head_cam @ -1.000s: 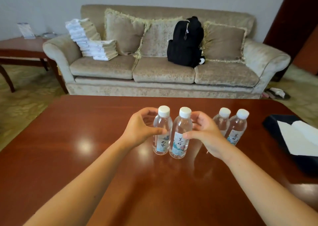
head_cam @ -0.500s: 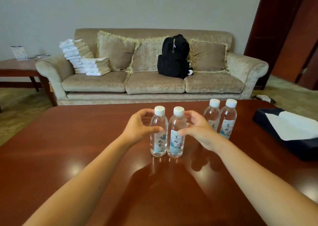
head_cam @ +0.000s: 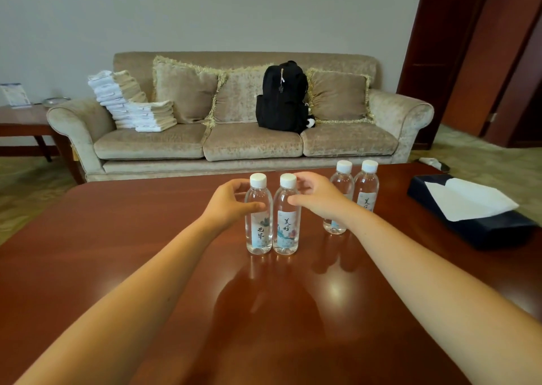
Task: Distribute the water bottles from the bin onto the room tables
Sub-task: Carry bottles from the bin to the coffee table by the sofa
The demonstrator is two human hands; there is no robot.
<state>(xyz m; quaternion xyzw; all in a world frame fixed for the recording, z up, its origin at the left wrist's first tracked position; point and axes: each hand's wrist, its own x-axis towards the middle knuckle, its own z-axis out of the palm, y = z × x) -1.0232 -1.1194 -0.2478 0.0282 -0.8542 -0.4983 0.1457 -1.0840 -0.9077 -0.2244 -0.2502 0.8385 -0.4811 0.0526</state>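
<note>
Two clear water bottles with white caps stand side by side on the polished brown table [head_cam: 117, 238]. My left hand [head_cam: 227, 204] curls round the left bottle [head_cam: 258, 223], thumb across its front. The right bottle [head_cam: 286, 223] is held by my right hand [head_cam: 318, 196], thumb on its front and fingers behind its neck. Another pair of the same bottles stands to the right: one [head_cam: 341, 185] partly hidden behind my right wrist, the other [head_cam: 366, 188] beside it. No bin is in view.
A dark blue tissue box [head_cam: 484, 232] with a white tissue lies on the table's right side. Beyond the table stands a beige sofa [head_cam: 249, 141] with a black backpack [head_cam: 281, 97] and stacked towels [head_cam: 129, 103]. A side table [head_cam: 23, 117] is at the far left.
The view has tilted up, showing more wall and door. Both hands stay round the two front bottles, which have not shifted on the table.
</note>
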